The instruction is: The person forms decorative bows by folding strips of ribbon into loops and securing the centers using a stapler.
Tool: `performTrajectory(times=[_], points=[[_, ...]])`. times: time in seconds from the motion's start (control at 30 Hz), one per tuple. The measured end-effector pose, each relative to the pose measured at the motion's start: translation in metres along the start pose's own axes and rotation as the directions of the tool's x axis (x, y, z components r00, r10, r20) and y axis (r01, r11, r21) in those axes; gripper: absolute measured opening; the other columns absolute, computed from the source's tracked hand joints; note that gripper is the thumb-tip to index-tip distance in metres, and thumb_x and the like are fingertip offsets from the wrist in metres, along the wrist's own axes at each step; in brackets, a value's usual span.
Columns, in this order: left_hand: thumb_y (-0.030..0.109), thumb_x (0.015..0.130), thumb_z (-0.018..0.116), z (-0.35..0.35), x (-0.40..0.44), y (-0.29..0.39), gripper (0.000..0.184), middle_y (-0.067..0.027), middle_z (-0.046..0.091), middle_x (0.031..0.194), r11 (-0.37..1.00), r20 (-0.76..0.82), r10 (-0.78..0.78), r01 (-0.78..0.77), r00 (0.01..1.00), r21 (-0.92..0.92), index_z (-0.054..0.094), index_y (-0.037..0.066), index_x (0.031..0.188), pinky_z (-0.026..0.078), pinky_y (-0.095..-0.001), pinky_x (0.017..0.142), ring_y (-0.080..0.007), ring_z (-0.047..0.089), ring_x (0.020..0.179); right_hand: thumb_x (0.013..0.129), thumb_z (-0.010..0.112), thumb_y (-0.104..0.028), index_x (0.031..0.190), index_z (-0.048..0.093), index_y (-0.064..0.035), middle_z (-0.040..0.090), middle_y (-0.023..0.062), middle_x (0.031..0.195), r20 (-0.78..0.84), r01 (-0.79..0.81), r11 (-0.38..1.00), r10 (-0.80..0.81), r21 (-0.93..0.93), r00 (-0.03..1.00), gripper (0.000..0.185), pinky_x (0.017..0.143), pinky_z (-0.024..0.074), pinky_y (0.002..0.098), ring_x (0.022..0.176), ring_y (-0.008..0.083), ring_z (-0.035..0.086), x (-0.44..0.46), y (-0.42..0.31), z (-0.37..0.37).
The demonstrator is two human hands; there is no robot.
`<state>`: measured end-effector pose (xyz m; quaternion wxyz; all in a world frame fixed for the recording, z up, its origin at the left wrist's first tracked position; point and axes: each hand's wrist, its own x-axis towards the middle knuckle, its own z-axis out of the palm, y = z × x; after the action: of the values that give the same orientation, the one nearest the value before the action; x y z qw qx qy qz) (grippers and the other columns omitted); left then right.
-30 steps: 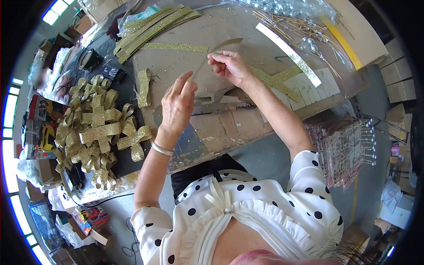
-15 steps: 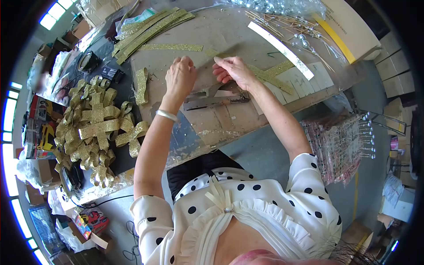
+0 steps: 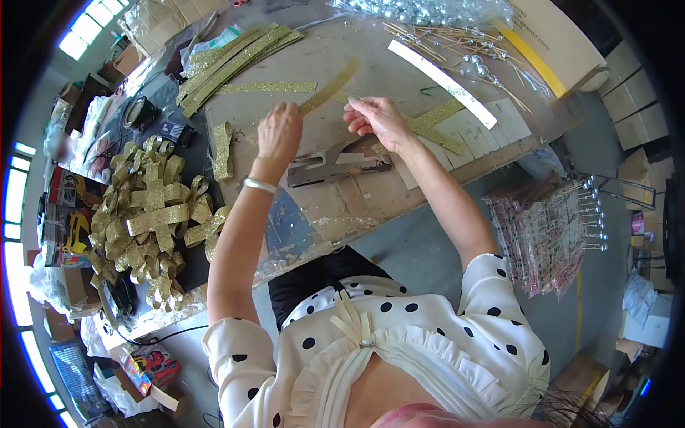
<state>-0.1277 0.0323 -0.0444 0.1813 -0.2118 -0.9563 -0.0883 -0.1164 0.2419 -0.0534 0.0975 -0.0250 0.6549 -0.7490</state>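
My left hand (image 3: 280, 132), with a bangle at its wrist, is closed on one end of a gold glitter ribbon strip (image 3: 330, 88). The strip slants up and away to the right, its far end blurred. My right hand (image 3: 378, 123) is held just to the right, thumb pressed to curled fingers; whatever it may pinch is hidden. A stapler (image 3: 339, 165) lies on the table below and between both hands. Beyond my left hand lies a flat gold strip (image 3: 267, 87). Crossed gold strips (image 3: 434, 125) lie beside my right hand.
Looped gold bows (image 3: 153, 207) are heaped at left, with one folded loop (image 3: 222, 150) nearby. A stack of gold strips (image 3: 239, 64) lies at the back. On the right are a white strip (image 3: 442, 82), sticks with silver balls (image 3: 478, 65) and a cardboard box (image 3: 553, 43).
My left hand has moved slightly left and down, and the gold strip now swings out from it, clearly visible. My right hand stays about level, still with its fingers curled.
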Motion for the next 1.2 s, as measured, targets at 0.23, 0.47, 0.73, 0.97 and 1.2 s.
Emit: performTrajectory(times=[0.23, 0.47, 0.73, 0.97, 1.2], points=[[0.006, 0.084, 0.047, -0.076, -0.044, 0.034, 0.009, -0.0201, 0.054, 0.06, 0.835, 0.091, 0.062, -0.002, 0.994, -0.55, 0.052, -0.002, 0.087, 0.043, -0.0414, 0.055, -0.037, 0.057, 0.059, 0.086, 0.058, -0.024, 0.1, 0.057, -0.0001, 0.062, 0.009, 0.085, 0.081, -0.024, 0.812, -0.029, 0.583, 0.996, 0.028, 0.048, 0.0441, 0.0198, 0.055, 0.0084, 0.054, -0.011, -0.017, -0.008], [0.004, 0.086, 0.045, -0.087, -0.087, 0.043, 0.012, -0.0134, 0.058, 0.06, 0.672, 0.285, -0.015, 0.221, 0.958, -0.707, 0.052, -0.003, 0.091, 0.043, -0.0306, 0.046, -0.0225, 0.057, 0.045, 0.088, 0.051, -0.016, 0.109, 0.05, 0.005, 0.06, 0.0117, 0.095, 0.151, -0.039, 0.555, -0.157, 0.831, 0.976, 0.029, 0.067, 0.0542, 0.0281, 0.076, 0.0152, 0.061, -0.036, 0.003, -0.014], [0.007, 0.087, 0.042, -0.089, -0.12, 0.042, 0.015, -0.0075, 0.058, 0.06, 0.561, 0.431, -0.173, 0.448, 0.886, -0.696, 0.053, -0.003, 0.09, 0.041, -0.0237, 0.042, -0.0115, 0.054, 0.043, 0.091, 0.04, -0.01, 0.119, 0.042, 0.0033, 0.049, 0.0136, 0.117, 0.151, -0.01, 0.528, -0.224, 0.849, 0.963, 0.031, 0.09, 0.0421, 0.0407, 0.108, 0.0225, 0.049, -0.084, -0.001, -0.001], [0.009, 0.088, 0.041, -0.094, -0.134, 0.038, 0.018, -0.0066, 0.059, 0.061, 0.5, 0.502, -0.15, 0.504, 0.852, -0.704, 0.054, -0.003, 0.093, 0.042, -0.0223, 0.043, -0.01, 0.054, 0.044, 0.092, 0.042, -0.017, 0.116, 0.046, -0.0021, 0.052, 0.0118, 0.112, 0.031, 0.073, 0.519, -0.189, 0.852, 0.982, 0.028, 0.091, 0.0395, 0.0406, 0.105, 0.0231, 0.049, -0.087, 0.012, -0.004], [0.01, 0.089, 0.042, -0.094, -0.142, 0.042, 0.022, -0.0058, 0.06, 0.064, 0.425, 0.548, -0.152, 0.555, 0.823, -0.715, 0.055, -0.004, 0.099, 0.042, -0.0214, 0.043, -0.0083, 0.054, 0.047, 0.093, 0.041, -0.017, 0.112, 0.049, -0.0024, 0.054, 0.0116, 0.112, 0.005, 0.081, 0.571, -0.148, 0.817, 0.989, 0.026, 0.09, 0.0401, 0.0401, 0.104, 0.0222, 0.05, -0.104, -0.01, 0.02]])
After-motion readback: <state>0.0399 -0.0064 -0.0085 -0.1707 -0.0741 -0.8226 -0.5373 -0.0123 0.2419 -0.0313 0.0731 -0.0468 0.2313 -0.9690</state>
